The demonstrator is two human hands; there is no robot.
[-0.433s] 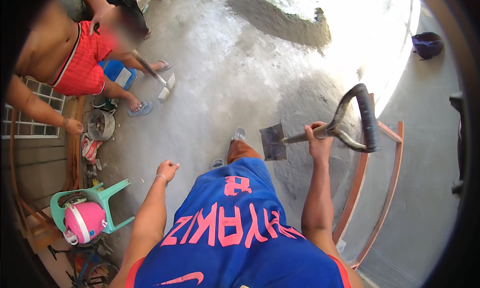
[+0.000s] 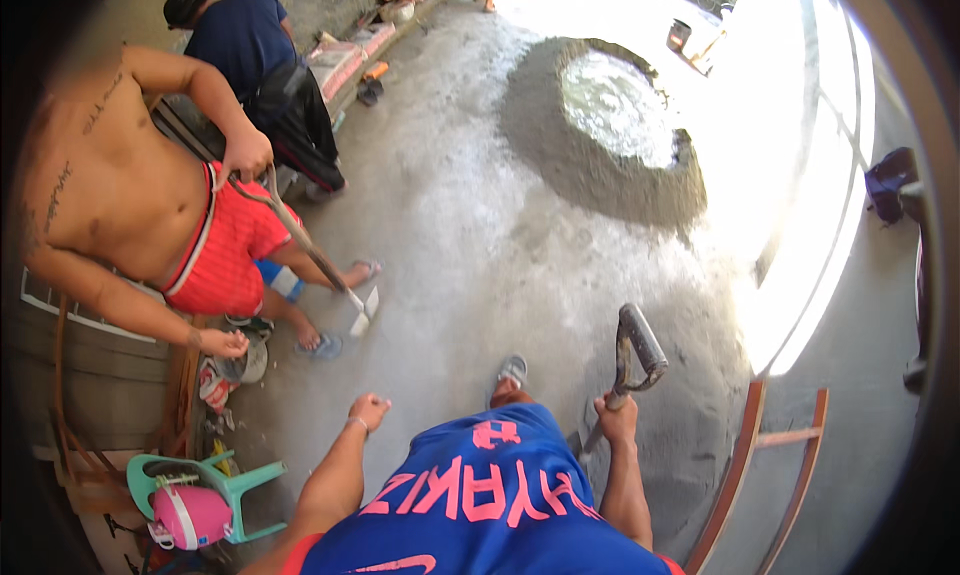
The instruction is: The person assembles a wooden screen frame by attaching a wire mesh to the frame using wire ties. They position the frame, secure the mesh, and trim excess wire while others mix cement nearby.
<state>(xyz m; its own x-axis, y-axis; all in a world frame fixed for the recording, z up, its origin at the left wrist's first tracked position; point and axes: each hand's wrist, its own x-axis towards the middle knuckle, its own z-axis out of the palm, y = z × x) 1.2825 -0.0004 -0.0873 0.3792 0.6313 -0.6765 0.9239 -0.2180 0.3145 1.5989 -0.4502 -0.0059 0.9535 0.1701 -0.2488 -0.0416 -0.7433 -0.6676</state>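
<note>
My right hand [image 2: 617,418] is closed round the shaft of a shovel [image 2: 640,350], just below its worn black D-shaped grip. The grip points up and away from me. Most of the blade is hidden beside my shirt and leg. My left hand [image 2: 370,412], with a bracelet at the wrist, hangs free over the grey floor with its fingers curled and nothing visible in them. Farther ahead, a ring-shaped mound of wet grey mortar [image 2: 545,140] surrounds a pool of cloudy water [image 2: 615,105].
At left, a person in red shorts [image 2: 225,255] holds another shovel [image 2: 320,265]; behind, a person in dark clothes [image 2: 240,50] bends over. A green plastic chair [image 2: 250,485] carries a pink jug [image 2: 190,515]. A brown wooden frame [image 2: 735,475] lies at right, a bucket [image 2: 678,35] farther off.
The view has tilted up, showing more of the mound and people. My right hand's shovel has swung, its grip pointing farther forward and its blade now mostly hidden. My left hand stays free.
</note>
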